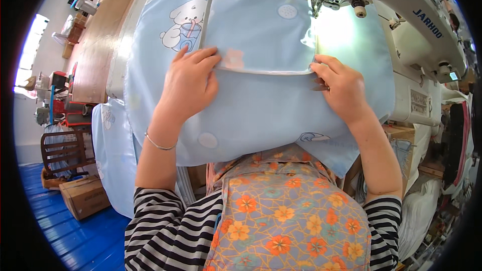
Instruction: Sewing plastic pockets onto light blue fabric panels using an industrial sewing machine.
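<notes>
Two hands at the near corners of a grey-edged rectangular panel (258, 32), beneath a sewing machine (414, 25).
The panel lies on pale blue printed fabric (251, 108), its right edge just beside the machine's needle area. The left hand (192, 81) is palm down, fingers spread and gently curved, fingertips resting at the panel's near left corner, thumb held apart from the fingers; a thin bracelet (160, 143) circles that wrist. The right hand (340, 89) turns inward, fingers bent together at the near right corner; whether it pinches the edge, I cannot tell. Both elbows are bent, the forearms angled forward from either side of the body.
</notes>
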The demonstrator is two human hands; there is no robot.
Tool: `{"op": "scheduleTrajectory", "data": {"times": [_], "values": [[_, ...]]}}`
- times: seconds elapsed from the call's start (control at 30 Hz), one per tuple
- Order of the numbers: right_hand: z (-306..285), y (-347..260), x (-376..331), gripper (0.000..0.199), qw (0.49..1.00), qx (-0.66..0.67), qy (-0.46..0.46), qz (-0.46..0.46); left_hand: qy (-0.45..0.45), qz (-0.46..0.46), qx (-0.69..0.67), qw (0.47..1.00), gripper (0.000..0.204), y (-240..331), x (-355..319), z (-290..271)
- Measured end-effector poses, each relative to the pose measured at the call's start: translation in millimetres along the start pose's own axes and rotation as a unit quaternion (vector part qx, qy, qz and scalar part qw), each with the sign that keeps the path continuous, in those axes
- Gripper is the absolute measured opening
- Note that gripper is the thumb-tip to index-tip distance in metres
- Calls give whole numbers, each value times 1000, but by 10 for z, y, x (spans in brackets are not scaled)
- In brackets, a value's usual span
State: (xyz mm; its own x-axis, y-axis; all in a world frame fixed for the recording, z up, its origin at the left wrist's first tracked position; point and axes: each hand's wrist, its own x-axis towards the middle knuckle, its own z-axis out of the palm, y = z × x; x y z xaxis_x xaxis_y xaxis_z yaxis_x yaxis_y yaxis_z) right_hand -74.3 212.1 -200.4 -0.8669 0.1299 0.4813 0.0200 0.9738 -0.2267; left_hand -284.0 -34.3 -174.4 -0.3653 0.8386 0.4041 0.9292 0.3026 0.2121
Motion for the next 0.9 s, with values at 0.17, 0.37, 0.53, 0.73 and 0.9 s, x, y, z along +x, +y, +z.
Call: {"op": "scheduleTrajectory", "data": {"times": [0.17,0.37,0.53,0.73,0.9], "values": [[-29,19,3,38,999,18,-20,18,-38,151,-85,984,25,415,751,156],[18,23,-7,39,1000,8,-7,-6,-40,287,-88,953,38,541,986,830],[-159,-10,-254,35,990,107,-20,90,-88,297,-74,948,53,503,953,815],[-421,412,-1641,21,804,153,346,459,-90,296,-67,948,56,524,948,798],[-291,10,-2044,28,645,396,212,618,-85,309,-62,945,56,528,978,776]]}}
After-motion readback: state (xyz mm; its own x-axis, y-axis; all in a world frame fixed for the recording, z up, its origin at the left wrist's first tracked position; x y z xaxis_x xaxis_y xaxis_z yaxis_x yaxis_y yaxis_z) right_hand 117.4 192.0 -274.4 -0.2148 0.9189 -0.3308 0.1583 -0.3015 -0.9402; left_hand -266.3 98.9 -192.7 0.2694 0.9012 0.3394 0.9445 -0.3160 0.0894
